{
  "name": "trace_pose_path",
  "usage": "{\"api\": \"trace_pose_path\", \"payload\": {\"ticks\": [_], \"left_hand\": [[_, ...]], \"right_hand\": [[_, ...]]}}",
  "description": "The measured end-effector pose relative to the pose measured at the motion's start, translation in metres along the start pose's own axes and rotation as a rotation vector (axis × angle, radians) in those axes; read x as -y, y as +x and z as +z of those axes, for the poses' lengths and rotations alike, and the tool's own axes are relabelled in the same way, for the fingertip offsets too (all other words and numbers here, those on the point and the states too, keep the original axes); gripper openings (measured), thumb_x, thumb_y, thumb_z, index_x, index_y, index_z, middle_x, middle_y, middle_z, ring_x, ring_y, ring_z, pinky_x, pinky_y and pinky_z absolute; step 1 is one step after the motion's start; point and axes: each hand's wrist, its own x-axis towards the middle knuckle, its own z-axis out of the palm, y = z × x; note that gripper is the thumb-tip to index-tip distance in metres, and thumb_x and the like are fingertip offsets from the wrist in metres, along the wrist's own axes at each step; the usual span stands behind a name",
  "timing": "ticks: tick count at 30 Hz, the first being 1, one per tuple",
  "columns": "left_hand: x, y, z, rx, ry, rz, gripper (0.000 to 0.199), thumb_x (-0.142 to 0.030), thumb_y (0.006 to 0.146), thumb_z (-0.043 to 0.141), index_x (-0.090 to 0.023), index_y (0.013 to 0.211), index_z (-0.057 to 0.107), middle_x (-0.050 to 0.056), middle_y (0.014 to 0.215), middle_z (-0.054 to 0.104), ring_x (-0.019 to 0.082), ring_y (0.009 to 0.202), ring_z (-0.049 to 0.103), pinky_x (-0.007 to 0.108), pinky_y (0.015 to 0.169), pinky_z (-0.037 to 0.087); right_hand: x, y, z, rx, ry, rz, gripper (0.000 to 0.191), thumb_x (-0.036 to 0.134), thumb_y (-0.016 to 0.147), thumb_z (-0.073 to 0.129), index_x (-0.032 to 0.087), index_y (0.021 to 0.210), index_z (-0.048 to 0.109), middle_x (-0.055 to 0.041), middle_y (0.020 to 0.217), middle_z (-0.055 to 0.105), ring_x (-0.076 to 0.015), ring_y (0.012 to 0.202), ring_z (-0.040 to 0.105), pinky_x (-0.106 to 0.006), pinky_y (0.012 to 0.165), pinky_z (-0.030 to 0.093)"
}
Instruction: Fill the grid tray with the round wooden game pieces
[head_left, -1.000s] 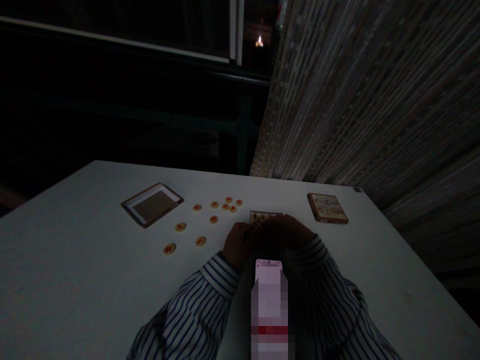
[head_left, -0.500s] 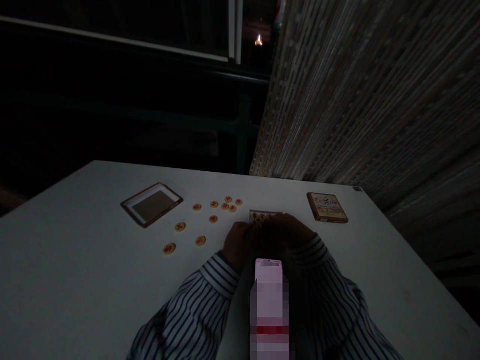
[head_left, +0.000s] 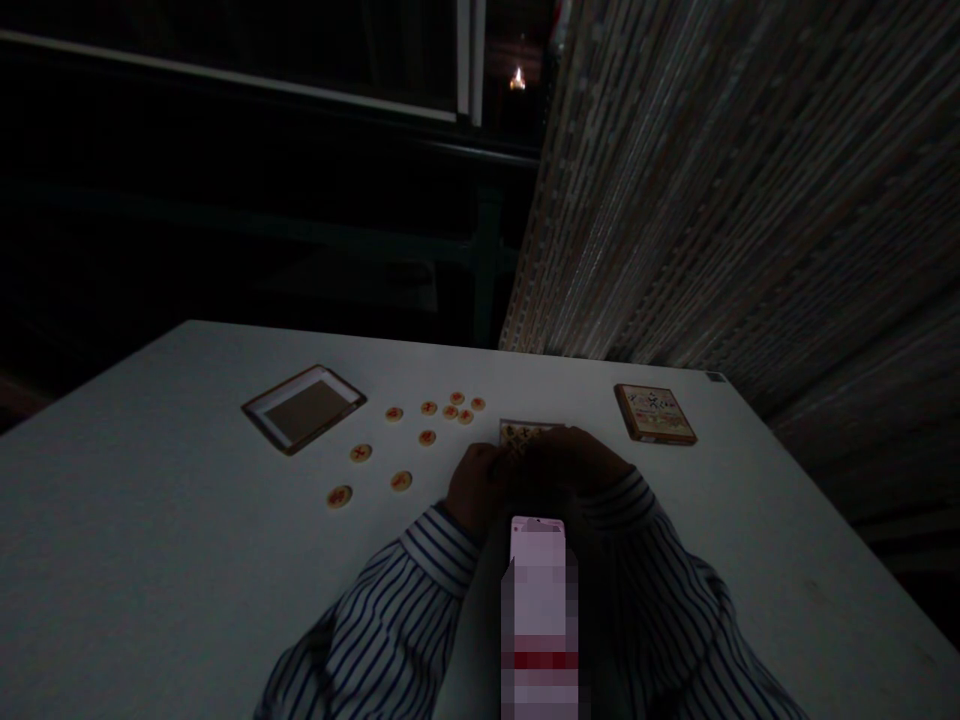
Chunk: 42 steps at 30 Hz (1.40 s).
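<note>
In the head view, my left hand [head_left: 478, 490] and my right hand [head_left: 581, 460] meet around a small box of Chinese chess pieces [head_left: 517, 433]. Dark-marked round pieces show in its far part; my hands and deep shadow hide the rest. My left fingers curl closed at the near left side of the box. The right hand bends over its right side, closed against it, with the fingertips hard to make out. Left of my hands, several loose Chinese chess pieces with red characters [head_left: 401, 481] lie scattered on the white table [head_left: 187, 560].
An open shallow box tray [head_left: 274, 432] lies at the table's back left. At the right is a flat printed box [head_left: 655, 414]. A lit phone [head_left: 538, 580] sits below my hands, its screen blurred. A string curtain [head_left: 637, 200] hangs behind the table's right side.
Slight finger movement shows at the box, with my left thumb area shifted a little. The loose pieces, tray and printed box stay where they were.
</note>
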Motion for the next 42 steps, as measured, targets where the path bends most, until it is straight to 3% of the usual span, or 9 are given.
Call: {"api": "trace_pose_path", "payload": {"ticks": [12,19,28,42], "left_hand": [[0.001,0.0,-0.001,-0.022,0.013,0.045,0.025,-0.028,0.081,0.047,-0.016,0.094,0.064,0.007,0.087,0.063,0.018,0.085,0.057,0.034,0.076,0.047],[0.007,0.0,0.002,-0.078,0.005,0.066,0.025,-0.024,0.083,0.043,-0.016,0.092,0.064,0.007,0.085,0.063,0.018,0.083,0.058,0.033,0.075,0.049],[-0.002,-0.001,-0.005,-0.178,-0.032,0.038,0.025,-0.028,0.083,0.041,-0.015,0.085,0.063,0.007,0.084,0.065,0.018,0.082,0.059,0.032,0.073,0.049],[-0.001,-0.003,-0.007,-0.295,-0.055,0.126,0.018,-0.026,0.08,0.047,-0.017,0.081,0.062,0.004,0.079,0.064,0.015,0.076,0.059,0.028,0.07,0.049]], "right_hand": [[0.0,-0.002,-0.007,0.073,0.026,0.01,0.03,0.034,0.083,0.043,0.016,0.089,0.066,-0.0112,0.088,0.068,-0.0218,0.075,0.064,-0.026,0.059,0.046],[-0.009,-0.003,-0.001,0.03,0.062,0.035,0.026,0.032,0.082,0.046,0.017,0.094,0.064,-0.0092,0.09,0.067,-0.0211,0.08,0.063,-0.027,0.064,0.046],[-0.012,-0.01,-0.01,0.025,0.036,0.059,0.026,0.024,0.081,0.045,0.017,0.099,0.062,-0.0112,0.092,0.067,-0.0209,0.084,0.062,-0.029,0.07,0.045],[-0.013,-0.013,-0.015,-0.018,0.007,0.074,0.026,0.026,0.084,0.038,0.016,0.089,0.062,-0.0101,0.088,0.067,-0.0196,0.081,0.061,-0.027,0.068,0.042]]}}
